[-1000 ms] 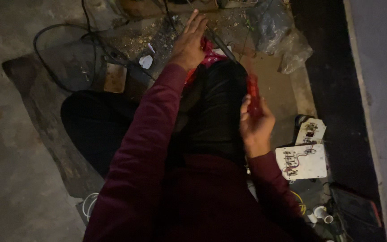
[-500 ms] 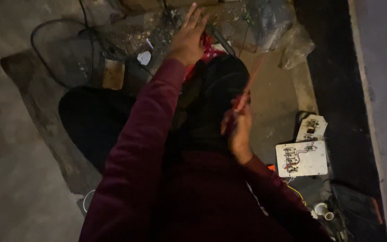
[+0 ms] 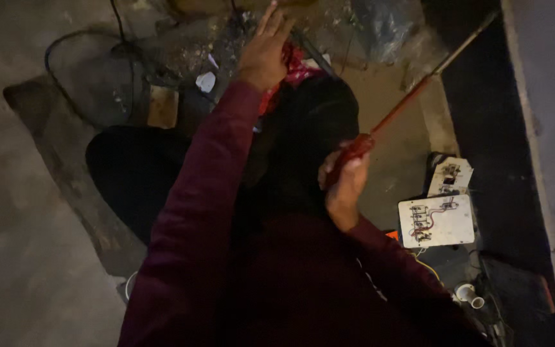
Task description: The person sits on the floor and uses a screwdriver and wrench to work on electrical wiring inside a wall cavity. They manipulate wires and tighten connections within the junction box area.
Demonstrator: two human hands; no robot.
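Dim concrete floor (image 3: 20, 257), debris at 12. My left hand (image 3: 266, 51) spread flat there, bracing. Right hand (image 3: 345, 186) clamped on red screwdriver (image 3: 393, 115), tip toward 1. White switch plate (image 3: 436, 221) at 4.

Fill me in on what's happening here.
A person sits on the floor over a clutter of parts. The right hand grips the red handle of a long screwdriver, its shaft pointing up and away to the right. The left hand is stretched forward, palm down, over something red among wires. A white board with wiring lies on the floor to the right, untouched.
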